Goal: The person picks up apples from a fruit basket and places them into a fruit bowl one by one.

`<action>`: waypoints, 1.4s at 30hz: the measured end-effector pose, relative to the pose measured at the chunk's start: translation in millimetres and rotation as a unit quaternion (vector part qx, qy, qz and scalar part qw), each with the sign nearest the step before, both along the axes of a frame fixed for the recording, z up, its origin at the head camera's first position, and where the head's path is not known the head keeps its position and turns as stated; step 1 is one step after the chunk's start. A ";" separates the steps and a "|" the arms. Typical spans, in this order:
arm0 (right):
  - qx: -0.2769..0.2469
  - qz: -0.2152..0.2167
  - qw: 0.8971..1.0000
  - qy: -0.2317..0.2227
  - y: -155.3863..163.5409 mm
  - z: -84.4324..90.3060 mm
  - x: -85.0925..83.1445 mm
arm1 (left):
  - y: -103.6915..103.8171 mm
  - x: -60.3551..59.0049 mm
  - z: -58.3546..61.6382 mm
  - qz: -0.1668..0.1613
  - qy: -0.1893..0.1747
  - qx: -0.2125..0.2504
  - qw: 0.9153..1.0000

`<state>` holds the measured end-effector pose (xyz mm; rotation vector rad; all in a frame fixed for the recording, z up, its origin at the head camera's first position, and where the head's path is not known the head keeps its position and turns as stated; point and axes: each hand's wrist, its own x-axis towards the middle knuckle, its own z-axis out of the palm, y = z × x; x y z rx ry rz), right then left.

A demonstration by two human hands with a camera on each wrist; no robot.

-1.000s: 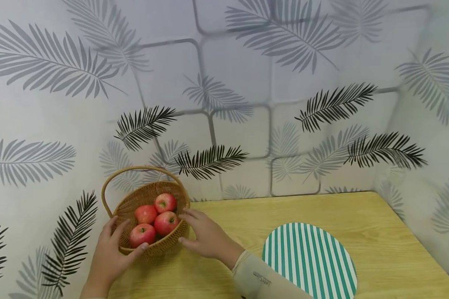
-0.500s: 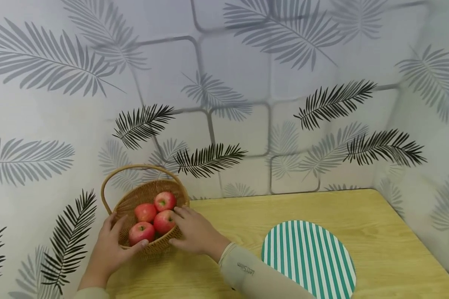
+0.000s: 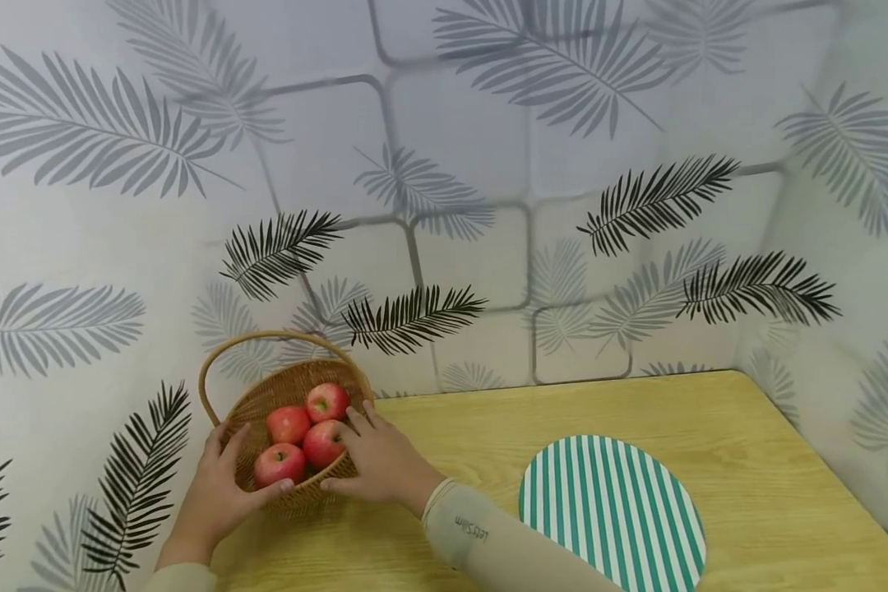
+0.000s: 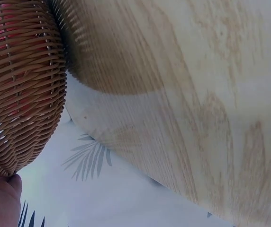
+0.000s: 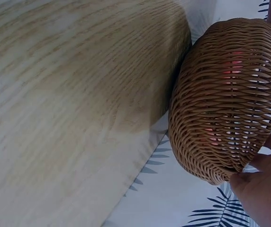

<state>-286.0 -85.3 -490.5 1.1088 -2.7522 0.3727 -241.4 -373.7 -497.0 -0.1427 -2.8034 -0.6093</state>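
Note:
A brown wicker basket [image 3: 299,493] with an arched handle [image 3: 281,333] leans tilted at the table's far left, its mouth facing me. Several red apples lie inside, such as the front apple [image 3: 279,465] and the upper apple [image 3: 327,402]. My left hand [image 3: 218,493] holds the basket's left rim, its thumb along the front edge. On the opposite side my right hand [image 3: 381,460] grips the rim, fingers over the edge near an apple and thumb outside. In the right wrist view the wicker wall [image 5: 225,104] stands close to the right thumb [image 5: 244,182].
A round mat [image 3: 610,510] with green and white stripes lies on the wood-grain table [image 3: 444,427], right of the basket, partly behind my right sleeve [image 3: 503,543]. Behind the table rises a leaf-patterned wall [image 3: 474,148], close to the basket's back.
My right hand has shifted left along the basket, its fingers now over the rim and closer to the apples. The left hand and the basket have hardly moved.

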 end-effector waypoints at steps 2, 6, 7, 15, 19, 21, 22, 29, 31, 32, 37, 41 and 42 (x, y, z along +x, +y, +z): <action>0.002 -0.009 1.000 -0.008 -2.3 -3.3 0.4 | -0.6 1.1 -0.5 -0.001 -0.002 0.002 1.000; -0.003 -0.019 1.000 -0.011 -5.4 -8.6 0.0 | 0.2 2.3 -0.2 0.004 -0.005 0.000 1.000; -0.002 -0.023 1.000 -0.010 -5.9 -8.9 0.0 | 0.7 2.2 0.2 0.006 -0.008 -0.002 1.000; -0.042 -0.034 0.998 -0.045 -9.9 -8.7 1.0 | 3.4 1.0 1.1 0.010 -0.026 0.005 1.000; -0.084 -0.020 0.994 -0.072 -13.4 -11.5 0.2 | 3.9 1.8 0.0 0.006 -0.021 0.011 1.000; -0.095 -0.018 0.992 -0.080 -14.6 -12.8 0.2 | 4.3 2.5 -0.8 0.005 -0.018 0.015 1.000; -0.100 -0.017 0.991 -0.086 -14.7 -13.2 0.2 | 4.6 3.0 -1.4 0.005 -0.016 0.017 1.000; -0.116 -0.024 0.987 -0.112 -13.3 -12.7 2.3 | 10.1 4.2 -2.0 0.001 -0.001 0.033 0.999; -0.118 -0.026 0.987 -0.111 -13.5 -13.1 2.6 | 11.1 4.3 -2.2 0.002 0.000 0.035 0.999; -0.119 -0.028 0.986 -0.109 -13.6 -13.2 2.8 | 11.3 4.0 -2.3 0.003 0.003 0.035 0.999; -0.126 -0.034 0.985 -0.115 -13.2 -10.8 4.8 | 12.1 3.1 -6.2 -0.001 0.033 0.043 0.999; -0.141 -0.043 0.983 -0.110 -14.9 -9.1 7.3 | 10.3 3.5 -11.0 -0.001 0.043 0.045 0.998; -0.146 -0.045 0.983 -0.106 -15.8 -9.4 7.5 | 9.6 3.1 -11.8 -0.001 0.043 0.044 0.998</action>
